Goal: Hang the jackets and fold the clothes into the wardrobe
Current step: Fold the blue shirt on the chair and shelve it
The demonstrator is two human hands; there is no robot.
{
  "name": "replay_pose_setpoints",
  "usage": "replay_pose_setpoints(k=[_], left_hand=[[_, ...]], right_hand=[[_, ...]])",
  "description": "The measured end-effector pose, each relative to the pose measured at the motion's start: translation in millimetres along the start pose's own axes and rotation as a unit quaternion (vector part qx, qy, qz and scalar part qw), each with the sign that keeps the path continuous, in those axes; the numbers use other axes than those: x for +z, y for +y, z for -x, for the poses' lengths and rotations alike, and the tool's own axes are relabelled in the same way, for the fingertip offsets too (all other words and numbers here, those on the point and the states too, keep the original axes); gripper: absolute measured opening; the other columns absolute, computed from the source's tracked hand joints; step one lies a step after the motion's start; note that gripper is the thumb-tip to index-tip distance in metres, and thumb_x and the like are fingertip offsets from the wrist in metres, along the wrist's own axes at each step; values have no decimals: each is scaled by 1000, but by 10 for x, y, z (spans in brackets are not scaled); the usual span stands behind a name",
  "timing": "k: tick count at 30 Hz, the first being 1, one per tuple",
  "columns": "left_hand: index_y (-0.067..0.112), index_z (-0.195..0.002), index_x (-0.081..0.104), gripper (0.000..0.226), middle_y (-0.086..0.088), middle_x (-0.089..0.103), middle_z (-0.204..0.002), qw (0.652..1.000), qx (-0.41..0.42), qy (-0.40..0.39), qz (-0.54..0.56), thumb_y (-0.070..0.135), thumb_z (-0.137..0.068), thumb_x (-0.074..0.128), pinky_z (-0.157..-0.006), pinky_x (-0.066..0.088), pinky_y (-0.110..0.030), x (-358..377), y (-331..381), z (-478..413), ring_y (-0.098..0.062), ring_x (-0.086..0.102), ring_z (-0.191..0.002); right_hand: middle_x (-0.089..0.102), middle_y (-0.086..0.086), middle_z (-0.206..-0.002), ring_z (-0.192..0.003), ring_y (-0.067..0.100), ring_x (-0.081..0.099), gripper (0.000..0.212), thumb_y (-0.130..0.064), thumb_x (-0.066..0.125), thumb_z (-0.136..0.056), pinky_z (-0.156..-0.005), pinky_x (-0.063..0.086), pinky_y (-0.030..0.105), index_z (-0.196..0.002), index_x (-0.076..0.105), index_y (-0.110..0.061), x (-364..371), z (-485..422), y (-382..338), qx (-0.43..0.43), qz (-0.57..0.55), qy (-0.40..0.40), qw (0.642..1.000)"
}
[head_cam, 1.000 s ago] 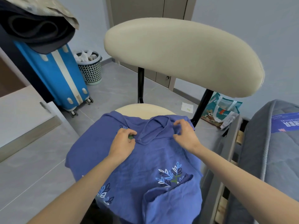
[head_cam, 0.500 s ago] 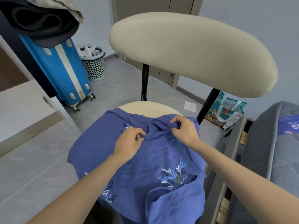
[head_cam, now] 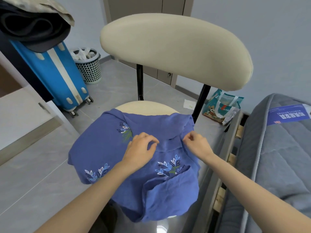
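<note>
On the round cream seat of the padded chair [head_cam: 176, 51] lies one wrinkled blue woven shirt [head_cam: 101, 148], stitched with three leaf sprigs, its hem drooping over the front edge. The left hand [head_cam: 141, 148] rests beside the collar, fingers loosely curled, grip unclear; the right hand [head_cam: 196, 143] has its fingers pinching a fold opposite. One hard-shell suitcase [head_cam: 55, 78], one mesh bin [head_cam: 89, 69] and one printed bag [head_cam: 220, 108] stand on the tiled floor [head_cam: 33, 182] beyond, beside a quilted grey mattress [head_cam: 277, 157].

The shirt [head_cam: 104, 148] is periwinkle blue, sprigged with white and pale-blue leaves on green stems. Cream chair [head_cam: 175, 51], black posts. Bright blue suitcase [head_cam: 55, 76], white stripe. Grey honeycomb-holed waste basket [head_cam: 90, 71]. Grey mattress [head_cam: 277, 157]. Teal bag [head_cam: 220, 108].
</note>
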State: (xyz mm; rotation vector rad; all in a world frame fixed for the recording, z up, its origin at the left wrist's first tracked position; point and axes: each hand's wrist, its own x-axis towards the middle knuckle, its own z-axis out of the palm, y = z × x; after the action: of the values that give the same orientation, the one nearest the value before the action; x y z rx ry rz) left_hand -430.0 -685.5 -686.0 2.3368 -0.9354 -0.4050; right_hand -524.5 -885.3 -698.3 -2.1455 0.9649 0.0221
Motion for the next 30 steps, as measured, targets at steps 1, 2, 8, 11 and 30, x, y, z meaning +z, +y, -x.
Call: replay_pose_setpoints(k=[1,2,8,11,30], left_hand=[[31,-107,64,17,10,54,-109,1000,-2,-8,-5,36,-95,54,-96,41,-35,35,85,53,-16,49,-109],[31,-109,63,24,10,53,-107,1000,-8,-23,-16,45,-92,56,-97,41,-36,79,155,111,-16,48,-110],[18,-117,42,74,0,40,-116,978,-119,-128,-114,65,-67,71,-94,43,-37,270,248,517,-23,39,-112],[18,-106,43,58,0,41,-111,971,-163,-145,-98,52,-72,75,-90,45,-38,310,160,693,-25,44,-110],[17,-88,48,13,0,58,-87,972,-229,47,36,27,-98,51,-78,44,-37,136,-144,546,-26,56,-93]], right_hand=[[64,9,-98,-95,30,58,18,-19,47,-93,-82,46,37,-97,57,-4,-3,49,44,6,-24,-11,1000],[64,7,-96,-92,27,58,15,-18,49,-92,-80,45,35,-96,57,-6,-2,106,95,10,-43,-27,999],[56,-3,-77,-69,12,49,27,-12,64,-81,-63,37,24,-99,45,-17,34,462,481,59,-62,-149,985],[53,-1,-79,-69,12,48,31,-9,67,-81,-61,39,20,-101,45,-14,34,581,590,58,-53,-145,986],[63,3,-75,-59,11,60,6,-11,57,-92,-76,52,29,-91,54,-16,140,526,202,-36,-94,-19,995]])
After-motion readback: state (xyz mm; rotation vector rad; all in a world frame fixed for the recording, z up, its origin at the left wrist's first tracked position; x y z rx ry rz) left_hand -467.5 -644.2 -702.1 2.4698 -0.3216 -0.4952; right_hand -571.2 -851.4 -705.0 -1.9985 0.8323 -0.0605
